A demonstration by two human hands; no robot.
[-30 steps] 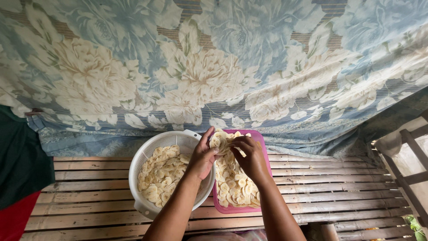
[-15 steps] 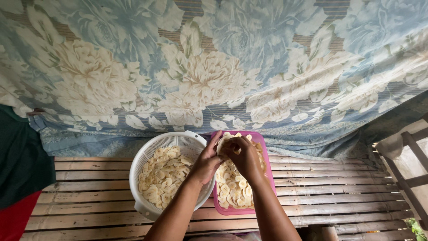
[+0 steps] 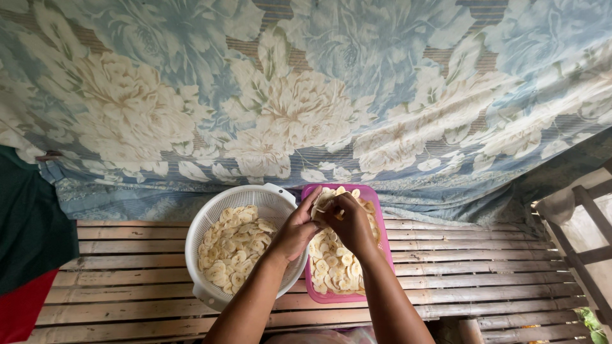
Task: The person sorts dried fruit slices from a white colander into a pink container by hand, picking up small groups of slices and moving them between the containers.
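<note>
From the head view, both hands meet over the far end of a pink rectangular tray (image 3: 383, 255), its long axis running away from the person. The left hand (image 3: 297, 230) and right hand (image 3: 351, 223) pinch pale banana slices (image 3: 322, 201) between them. A white colander (image 3: 268, 199) sits just left on the slatted bench (image 3: 478, 274).

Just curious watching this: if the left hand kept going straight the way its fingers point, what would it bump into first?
Most likely the pale slices both hands pinch, then the right hand closing in from the other side, above the pink tray. Depth is hard to judge.
</note>
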